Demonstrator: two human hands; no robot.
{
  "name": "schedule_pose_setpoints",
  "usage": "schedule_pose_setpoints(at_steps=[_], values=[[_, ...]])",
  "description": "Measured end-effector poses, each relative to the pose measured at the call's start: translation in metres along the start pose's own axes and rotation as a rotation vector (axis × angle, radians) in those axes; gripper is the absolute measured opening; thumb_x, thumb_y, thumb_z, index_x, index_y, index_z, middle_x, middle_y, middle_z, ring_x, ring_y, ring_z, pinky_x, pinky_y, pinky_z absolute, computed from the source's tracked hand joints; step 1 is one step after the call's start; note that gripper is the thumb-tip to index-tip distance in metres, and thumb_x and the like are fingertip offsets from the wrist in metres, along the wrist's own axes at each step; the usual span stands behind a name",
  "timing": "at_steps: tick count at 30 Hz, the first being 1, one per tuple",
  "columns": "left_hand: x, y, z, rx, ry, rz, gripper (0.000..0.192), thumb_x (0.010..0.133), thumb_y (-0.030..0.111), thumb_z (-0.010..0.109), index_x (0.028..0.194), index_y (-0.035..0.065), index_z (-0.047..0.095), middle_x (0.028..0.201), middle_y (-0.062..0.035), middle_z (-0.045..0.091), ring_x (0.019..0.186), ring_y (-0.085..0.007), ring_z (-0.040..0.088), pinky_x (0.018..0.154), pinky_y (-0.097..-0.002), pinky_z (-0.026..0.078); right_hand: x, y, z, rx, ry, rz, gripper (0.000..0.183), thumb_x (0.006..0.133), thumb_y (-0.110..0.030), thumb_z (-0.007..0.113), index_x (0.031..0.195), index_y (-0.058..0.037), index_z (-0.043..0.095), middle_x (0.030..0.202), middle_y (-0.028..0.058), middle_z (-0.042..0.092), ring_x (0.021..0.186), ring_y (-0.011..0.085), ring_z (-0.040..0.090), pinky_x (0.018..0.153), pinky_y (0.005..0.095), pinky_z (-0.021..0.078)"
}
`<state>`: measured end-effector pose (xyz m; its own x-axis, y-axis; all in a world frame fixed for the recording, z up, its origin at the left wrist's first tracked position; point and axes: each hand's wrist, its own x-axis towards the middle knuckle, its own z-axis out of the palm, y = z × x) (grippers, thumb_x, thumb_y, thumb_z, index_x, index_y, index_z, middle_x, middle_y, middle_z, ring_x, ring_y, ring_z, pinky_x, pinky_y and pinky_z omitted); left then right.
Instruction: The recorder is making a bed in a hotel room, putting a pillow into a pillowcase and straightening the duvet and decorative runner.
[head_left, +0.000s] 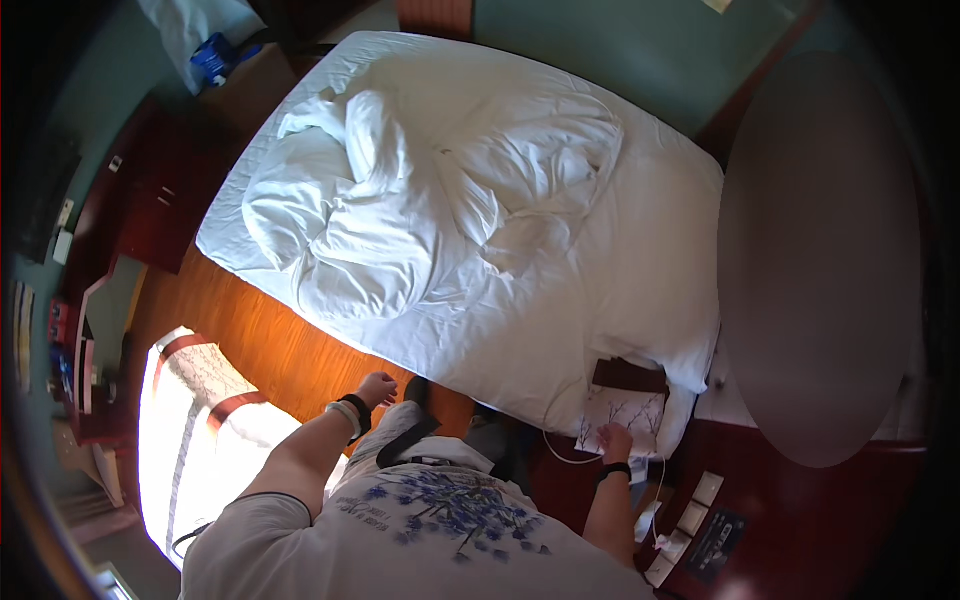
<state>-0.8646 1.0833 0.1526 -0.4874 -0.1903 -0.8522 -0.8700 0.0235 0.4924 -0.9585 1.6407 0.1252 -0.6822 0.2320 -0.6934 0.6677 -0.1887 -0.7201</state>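
My left hand (377, 390) is above the wooden floor near the bed's lower edge, its fingers loosely bent and nothing seen in it. My right hand (616, 442) holds the lower part of a pale cloth (626, 411) printed with dark branches, with a dark brown band at its upper end. That cloth lies at the near right corner of a bed with a white sheet (517, 345). A rumpled white duvet (375, 255) is heaped on the bed's left and middle.
A second bed (225, 450), sunlit, bears a similar branch-print runner (202, 371) at lower left. A white cable (551, 442) loops beside my right hand. A dark red wooden surface (795, 510) with a row of wall switches (694, 517) is at right. A desk (112, 285) stands far left.
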Motion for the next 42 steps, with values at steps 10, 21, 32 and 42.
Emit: schedule_pose_setpoints(at_steps=[10,21,32,42], values=[[0.033,0.068,-0.091,-0.278,0.217,0.178,0.029,0.079,0.016,0.056,0.102,0.0005,0.049,0.085,-0.0116,0.058,0.062,-0.0204,0.061,0.051,-0.0308,0.051,-0.030,-0.083,0.273,-0.367,-0.497,-0.074,0.027,0.083,-0.022,0.056,0.100,-0.0012,0.053,0.090,0.0079,0.058,0.082,0.0189,0.061,0.067,0.0289,0.0495],[0.134,0.120,-0.357,0.011,1.118,0.262,0.079,0.062,0.027,0.074,0.124,-0.0010,0.035,0.118,-0.0232,0.043,0.113,-0.0339,0.040,0.096,-0.0379,0.034,-0.023,-0.103,0.560,-0.702,-0.403,-0.718,0.055,0.069,-0.026,0.070,0.109,0.0033,0.046,0.099,0.0096,0.055,0.091,0.0203,0.053,0.080,0.0284,0.0415],[0.227,0.098,-0.492,-0.907,0.236,0.264,0.047,0.079,0.035,0.063,0.110,0.0005,0.053,0.100,-0.0080,0.060,0.092,-0.0195,0.057,0.086,-0.0305,0.044,0.014,-0.124,0.777,-0.717,-0.250,-0.868,0.061,0.059,-0.025,0.073,0.104,0.0067,0.048,0.102,0.0234,0.056,0.096,0.0340,0.055,0.082,0.0390,0.0423],[0.228,0.138,-0.473,-1.388,-0.329,0.241,0.038,0.076,0.027,0.064,0.104,0.0035,0.054,0.097,-0.0096,0.060,0.087,-0.0233,0.058,0.082,-0.0344,0.047,-0.025,-0.129,0.707,-0.385,-0.159,-0.463,0.035,0.068,-0.010,0.061,0.100,0.0029,0.056,0.095,0.0080,0.059,0.084,0.0190,0.054,0.075,0.0280,0.0404]])
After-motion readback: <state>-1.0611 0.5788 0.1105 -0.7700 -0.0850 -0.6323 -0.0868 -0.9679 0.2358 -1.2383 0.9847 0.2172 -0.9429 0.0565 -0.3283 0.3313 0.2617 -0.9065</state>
